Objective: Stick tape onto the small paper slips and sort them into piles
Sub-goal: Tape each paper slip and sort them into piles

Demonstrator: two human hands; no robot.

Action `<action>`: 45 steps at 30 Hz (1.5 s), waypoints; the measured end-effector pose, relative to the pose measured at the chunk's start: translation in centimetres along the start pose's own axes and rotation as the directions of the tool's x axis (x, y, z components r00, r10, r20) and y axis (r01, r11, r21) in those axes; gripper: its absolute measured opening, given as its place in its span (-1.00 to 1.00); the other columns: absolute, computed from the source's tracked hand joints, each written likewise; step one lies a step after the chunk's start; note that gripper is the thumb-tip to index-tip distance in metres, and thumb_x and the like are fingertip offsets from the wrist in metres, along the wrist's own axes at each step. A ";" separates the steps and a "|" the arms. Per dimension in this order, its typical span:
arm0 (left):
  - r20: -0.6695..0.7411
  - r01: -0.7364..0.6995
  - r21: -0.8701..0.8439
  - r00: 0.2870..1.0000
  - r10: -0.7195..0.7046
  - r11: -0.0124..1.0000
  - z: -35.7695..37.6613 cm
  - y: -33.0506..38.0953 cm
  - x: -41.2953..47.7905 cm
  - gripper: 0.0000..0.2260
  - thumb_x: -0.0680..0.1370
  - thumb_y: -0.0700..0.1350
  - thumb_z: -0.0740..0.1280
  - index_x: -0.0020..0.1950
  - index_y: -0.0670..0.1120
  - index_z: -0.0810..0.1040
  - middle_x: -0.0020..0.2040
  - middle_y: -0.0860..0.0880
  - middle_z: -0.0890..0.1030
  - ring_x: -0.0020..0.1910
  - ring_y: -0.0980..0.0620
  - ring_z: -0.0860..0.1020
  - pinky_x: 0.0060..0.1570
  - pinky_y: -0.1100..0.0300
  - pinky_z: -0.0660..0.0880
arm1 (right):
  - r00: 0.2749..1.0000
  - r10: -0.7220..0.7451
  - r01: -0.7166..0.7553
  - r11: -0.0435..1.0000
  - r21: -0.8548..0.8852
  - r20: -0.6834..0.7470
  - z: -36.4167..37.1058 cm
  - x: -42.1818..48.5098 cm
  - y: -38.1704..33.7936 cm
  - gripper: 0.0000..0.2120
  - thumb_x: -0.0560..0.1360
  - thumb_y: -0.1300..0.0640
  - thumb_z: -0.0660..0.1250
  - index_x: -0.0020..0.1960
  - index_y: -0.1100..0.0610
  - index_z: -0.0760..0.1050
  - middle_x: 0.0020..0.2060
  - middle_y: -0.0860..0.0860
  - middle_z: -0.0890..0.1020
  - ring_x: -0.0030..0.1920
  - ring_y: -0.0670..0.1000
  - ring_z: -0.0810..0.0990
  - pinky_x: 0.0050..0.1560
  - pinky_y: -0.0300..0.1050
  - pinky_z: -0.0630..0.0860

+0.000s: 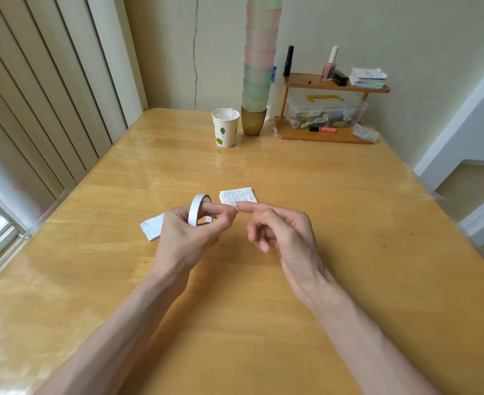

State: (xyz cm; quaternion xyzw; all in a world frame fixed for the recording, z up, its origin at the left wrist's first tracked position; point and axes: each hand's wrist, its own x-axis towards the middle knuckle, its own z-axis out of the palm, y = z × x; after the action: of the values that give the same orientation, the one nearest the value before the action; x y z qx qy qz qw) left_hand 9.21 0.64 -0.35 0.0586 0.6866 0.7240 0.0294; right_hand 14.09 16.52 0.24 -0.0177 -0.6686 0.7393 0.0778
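My left hand (188, 233) grips a white tape roll (198, 210) upright above the wooden table (334, 195); a finger passes through the ring. A tiny bit of tape (234, 206) sits where my left fingertips meet the outstretched index finger of my right hand (280, 232); the other right fingers are curled. A stack of printed paper slips (238, 195) lies just beyond the fingertips. A second pile of white slips (152, 226) lies to the left, partly hidden behind my left hand.
At the table's far side stand a paper cup (225, 127) and a tall stack of coloured cups (259, 81). A small wooden shelf (332, 86) with a clear box, bottles and paper notes stands at the back right. Window blinds run along the left.
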 end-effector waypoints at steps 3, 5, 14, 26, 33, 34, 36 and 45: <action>0.004 -0.003 0.004 1.000 0.003 1.000 0.0 0.0 -0.1 -0.92 0.49 -0.10 0.57 -0.19 -0.06 0.78 -0.23 -0.13 0.35 -0.37 -0.04 0.23 -0.33 0.09 0.21 | 1.000 0.006 -0.006 1.000 0.004 -0.010 0.1 0.0 -0.2 -0.72 0.62 0.27 0.25 0.07 0.13 0.75 -0.37 0.13 0.53 -0.38 0.05 0.31 -0.27 -0.24 0.38; 0.001 -0.002 -0.004 1.000 0.002 1.000 0.1 0.0 0.0 -0.92 0.48 -0.08 0.58 -0.18 -0.06 0.78 -0.25 -0.13 0.35 -0.36 -0.05 0.23 -0.31 0.08 0.21 | 1.000 0.005 -0.005 1.000 -0.001 -0.011 0.1 -0.1 -0.2 -0.72 0.62 0.27 0.26 0.07 0.12 0.75 -0.36 0.13 0.53 -0.38 0.05 0.31 -0.27 -0.24 0.38; -0.055 -0.056 0.068 0.997 0.059 0.996 0.0 -0.3 0.0 -0.90 0.47 -0.04 0.59 -0.19 -0.04 0.76 -0.37 0.15 0.52 -0.41 0.12 0.37 -0.24 0.09 0.32 | 1.000 -0.010 0.010 1.000 -0.025 -0.014 0.3 -0.1 -0.2 -0.73 0.62 0.29 0.26 0.08 0.13 0.75 -0.37 0.13 0.54 -0.38 0.05 0.33 -0.29 -0.27 0.38; -0.073 -0.141 0.170 0.985 0.155 0.975 0.1 0.0 -0.3 -0.91 0.47 -0.06 0.59 -0.21 0.01 0.74 -0.31 -0.09 0.61 -0.44 0.11 0.32 -0.44 0.26 0.27 | 0.999 -0.038 0.037 0.998 -0.060 -0.005 0.2 0.0 0.2 -0.74 0.59 0.26 0.29 0.10 0.13 0.75 -0.38 0.12 0.57 -0.40 0.04 0.35 -0.28 -0.20 0.39; -0.063 -0.123 0.187 0.989 0.137 0.975 0.0 -0.3 -0.1 -0.91 0.48 -0.12 0.56 -0.22 -0.04 0.71 -0.37 0.06 0.49 -0.41 0.06 0.36 -0.42 0.22 0.30 | 1.000 -0.026 0.027 0.995 -0.099 0.017 0.3 0.0 0.4 -0.68 0.49 0.12 0.29 0.12 0.13 0.74 -0.39 0.10 0.58 -0.42 0.01 0.37 -0.28 -0.18 0.40; -0.057 -0.122 0.179 0.989 0.134 0.976 0.0 -0.3 -0.1 -0.91 0.48 -0.12 0.55 -0.22 -0.04 0.71 -0.36 0.04 0.49 -0.39 0.04 0.37 -0.37 0.18 0.31 | 1.000 -0.021 0.023 0.996 -0.091 0.021 0.3 0.0 0.3 -0.69 0.49 0.12 0.29 0.12 0.13 0.74 -0.38 0.10 0.58 -0.41 0.02 0.36 -0.28 -0.19 0.40; -0.046 -0.116 0.154 0.991 0.124 0.981 0.0 -0.3 -0.1 -0.90 0.49 -0.11 0.55 -0.22 -0.05 0.71 -0.33 0.00 0.51 -0.36 0.01 0.39 -0.30 0.12 0.34 | 1.000 -0.009 0.010 0.998 -0.063 0.029 0.3 -0.1 0.2 -0.73 0.53 0.15 0.31 0.11 0.12 0.75 -0.37 0.11 0.58 -0.39 0.04 0.36 -0.27 -0.20 0.40; 0.032 -0.136 0.047 0.990 0.135 0.990 0.2 0.3 -0.4 -0.86 0.53 -0.17 0.53 -0.23 -0.03 0.70 -0.25 -0.07 0.53 -0.40 0.08 0.37 -0.35 0.23 0.34 | 0.992 0.116 -0.120 0.986 0.113 0.047 -0.1 -0.2 -0.7 -0.72 0.63 0.16 0.25 0.07 0.18 0.74 -0.33 0.09 0.50 -0.33 0.03 0.30 -0.24 -0.16 0.32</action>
State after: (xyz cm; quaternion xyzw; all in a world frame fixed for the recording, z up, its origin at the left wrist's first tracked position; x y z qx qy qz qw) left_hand 9.65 0.81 -0.06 0.1164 0.6980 0.7065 -0.0113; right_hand 14.33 16.63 0.86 -0.0377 -0.6239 0.7803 0.0211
